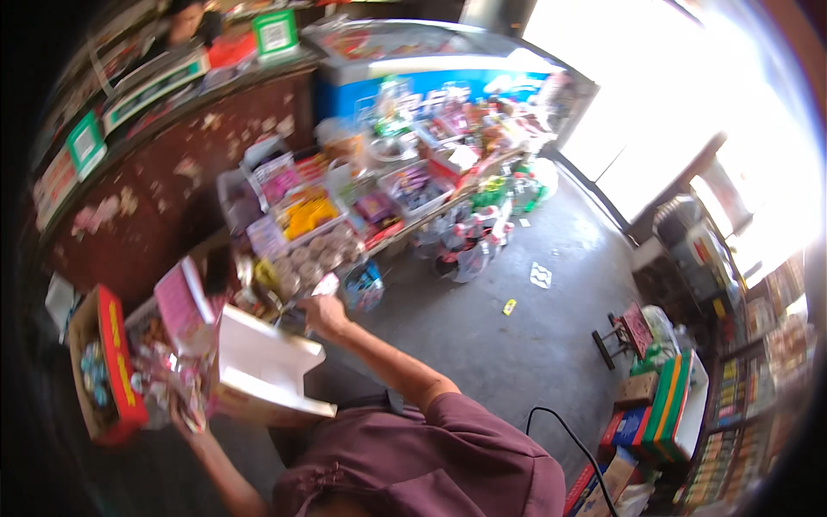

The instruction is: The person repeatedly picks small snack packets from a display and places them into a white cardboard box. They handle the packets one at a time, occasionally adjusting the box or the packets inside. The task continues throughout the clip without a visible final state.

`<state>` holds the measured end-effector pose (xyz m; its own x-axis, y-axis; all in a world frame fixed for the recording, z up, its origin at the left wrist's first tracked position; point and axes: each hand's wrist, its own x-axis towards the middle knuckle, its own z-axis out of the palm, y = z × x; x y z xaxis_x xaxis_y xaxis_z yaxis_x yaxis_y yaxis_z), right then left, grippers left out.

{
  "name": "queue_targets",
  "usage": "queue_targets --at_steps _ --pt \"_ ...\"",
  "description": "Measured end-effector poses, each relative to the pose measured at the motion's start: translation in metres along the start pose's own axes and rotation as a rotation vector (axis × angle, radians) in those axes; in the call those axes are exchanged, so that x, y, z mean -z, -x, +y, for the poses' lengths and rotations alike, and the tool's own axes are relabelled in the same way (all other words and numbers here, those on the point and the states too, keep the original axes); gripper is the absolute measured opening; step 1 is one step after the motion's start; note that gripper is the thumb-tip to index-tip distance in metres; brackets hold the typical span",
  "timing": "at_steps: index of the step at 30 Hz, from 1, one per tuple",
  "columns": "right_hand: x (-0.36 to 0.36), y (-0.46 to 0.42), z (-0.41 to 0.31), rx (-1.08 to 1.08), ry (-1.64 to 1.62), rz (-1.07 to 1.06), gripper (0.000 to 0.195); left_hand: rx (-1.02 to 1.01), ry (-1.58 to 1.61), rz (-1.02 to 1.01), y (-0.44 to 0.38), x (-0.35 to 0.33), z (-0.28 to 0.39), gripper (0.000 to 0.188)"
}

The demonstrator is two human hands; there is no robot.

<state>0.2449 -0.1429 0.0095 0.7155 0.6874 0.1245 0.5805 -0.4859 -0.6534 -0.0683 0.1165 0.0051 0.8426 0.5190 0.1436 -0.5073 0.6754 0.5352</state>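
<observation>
My right hand point(325, 315) is at the near end of a long display of packaged snacks, its fingers beside a small white and pink packet point(326, 285); blur hides whether it grips anything. My left hand point(190, 413) is at the lower left, against clear-wrapped goods point(171, 381); its grip cannot be made out. Between the hands stands an open white cardboard box point(265, 352). A pink box point(184, 294) leans behind the wrapped goods. To the left of my left hand is a red and brown carton point(116, 368) holding blue-wrapped items.
A worn brown counter point(161, 181) runs behind the display, with a person point(187, 26) behind it. A chest freezer point(426, 71) stands beyond. Bottles point(475, 236) sit on the floor under the display. At right are a small stool point(636, 329), cartons point(669, 407), shelves point(736, 400) and a black cable point(568, 430).
</observation>
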Motion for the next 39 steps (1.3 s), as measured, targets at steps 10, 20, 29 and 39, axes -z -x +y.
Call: queue_targets --at_steps 10,20,29,39 --pt "-0.037 -0.007 -0.029 0.188 -0.331 -0.337 0.048 -0.207 0.059 0.361 0.017 -0.038 0.003 0.028" --pt "-0.030 0.015 -0.071 0.420 -0.094 -0.294 0.031 -0.302 -0.007 0.456 0.035 -0.010 0.005 0.022" --pt "-0.003 0.020 -0.107 0.159 0.359 -0.220 0.026 -0.579 0.002 0.539 0.053 -0.007 0.045 0.023" --pt "0.004 0.033 -0.137 0.164 0.384 -0.394 0.041 -0.217 0.105 0.468 0.049 -0.104 -0.010 0.026"
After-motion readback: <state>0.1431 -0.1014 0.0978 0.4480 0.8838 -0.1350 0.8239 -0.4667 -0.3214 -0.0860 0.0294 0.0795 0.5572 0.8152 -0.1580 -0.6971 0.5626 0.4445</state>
